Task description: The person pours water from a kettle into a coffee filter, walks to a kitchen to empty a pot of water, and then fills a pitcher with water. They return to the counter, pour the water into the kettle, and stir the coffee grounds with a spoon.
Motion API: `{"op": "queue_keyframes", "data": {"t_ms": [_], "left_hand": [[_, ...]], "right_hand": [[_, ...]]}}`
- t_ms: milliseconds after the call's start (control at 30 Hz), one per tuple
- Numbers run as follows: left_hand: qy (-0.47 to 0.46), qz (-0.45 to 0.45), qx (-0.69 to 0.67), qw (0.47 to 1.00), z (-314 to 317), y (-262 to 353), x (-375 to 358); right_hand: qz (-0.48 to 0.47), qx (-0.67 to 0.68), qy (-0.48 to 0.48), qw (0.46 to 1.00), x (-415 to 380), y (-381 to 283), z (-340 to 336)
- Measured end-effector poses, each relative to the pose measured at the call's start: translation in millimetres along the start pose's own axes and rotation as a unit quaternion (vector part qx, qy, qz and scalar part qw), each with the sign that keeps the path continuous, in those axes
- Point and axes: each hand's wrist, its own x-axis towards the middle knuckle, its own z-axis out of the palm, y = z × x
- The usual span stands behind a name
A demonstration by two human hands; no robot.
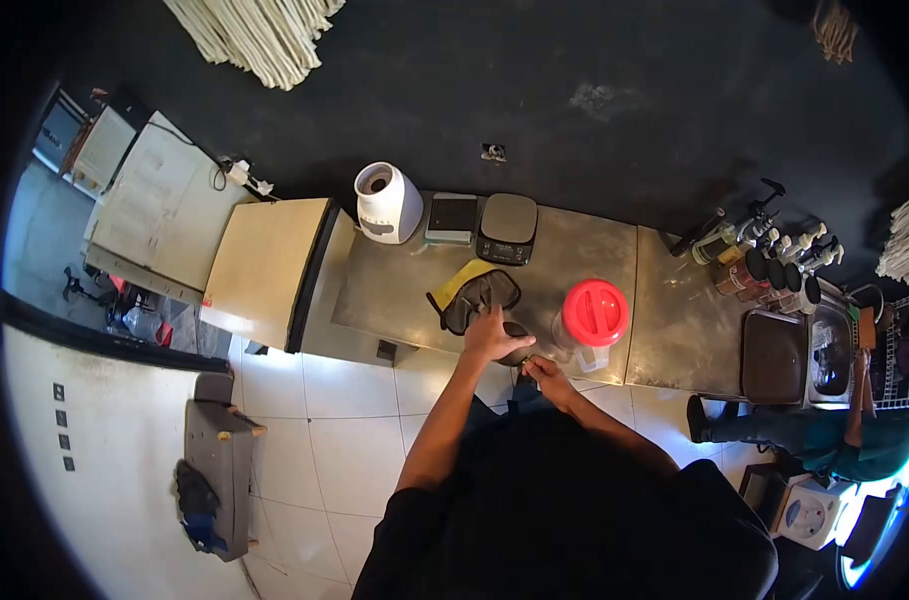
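Note:
At the counter's front edge, both my hands are at a dark, rounded object (515,347) whose exact kind I cannot make out. My left hand (488,336) is closed around its left side. On its lower right edge, the fingers of my right hand (547,376) are pinched. Just behind my left hand lies a crumpled black and yellow cloth or pouch (479,296). A clear pitcher with a red lid (595,312) stands to the right of my hands.
Along the back of the metal counter (584,240) are a white blender base (388,205), a small scale (451,218) and a kitchen scale (508,222). Several bottles (764,275) stand near the sink (830,350) at right, where another person (844,440) is at work.

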Motion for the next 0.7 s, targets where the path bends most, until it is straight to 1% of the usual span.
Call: {"op": "queue_keyframes", "data": {"t_ms": [67, 133, 167, 233, 267, 300, 400, 433, 500, 533, 633, 667, 700], "left_hand": [[-0.013, 0.009, 0.016, 1.000, 2.7, -5.8, 19.0], [-0.050, 0.013, 0.018, 0.999, -4.6, -5.8, 39.2], [-0.061, 0.014, 0.019, 0.998, -2.7, -5.2, 44.4], [-0.056, 0.023, 0.012, 0.998, -6.9, -2.1, 55.2], [-0.120, 0.013, 0.020, 0.993, -11.1, -1.7, 61.9], [-0.124, 0.014, 0.016, 0.992, -10.6, -2.7, 69.3], [-0.122, 0.043, 0.009, 0.992, -5.8, -9.6, 73.9], [-0.125, 0.044, 0.010, 0.991, -5.2, -9.7, 72.5], [-0.140, 0.058, 0.040, 0.988, -9.2, -9.5, 76.7], [-0.128, 0.088, 0.044, 0.987, -10.9, -11.4, 76.2], [-0.142, 0.100, 0.058, 0.983, -9.3, -13.6, 78.3], [-0.148, 0.095, 0.053, 0.983, -9.4, -13.3, 77.9], [-0.147, 0.096, 0.054, 0.983, -7.5, -15.5, 78.3]], "right_hand": [[0.004, -0.003, 0.017, 1.000, 14.5, 5.3, -0.7], [-0.004, -0.003, 0.069, 0.998, 30.4, 2.8, 4.6], [0.003, 0.003, 0.075, 0.997, 31.6, 3.6, 4.3], [0.011, -0.026, 0.106, 0.994, 34.0, 1.5, 3.1], [-0.007, -0.044, 0.138, 0.989, 36.3, 1.5, 6.6], [-0.002, -0.046, 0.141, 0.989, 38.5, -1.2, 7.4], [-0.044, -0.125, 0.208, 0.969, 39.3, -2.3, 19.2], [-0.042, -0.123, 0.209, 0.969, 36.4, -4.1, 24.2], [-0.075, -0.104, 0.256, 0.958, 40.2, -11.9, 31.3], [-0.065, -0.116, 0.268, 0.954, 40.4, -14.3, 33.0], [-0.050, -0.140, 0.254, 0.956, 40.7, -22.1, 31.6], [-0.022, -0.143, 0.248, 0.958, 39.6, -25.7, 31.4], [-0.023, -0.142, 0.249, 0.958, 40.9, -25.3, 30.6]]}}
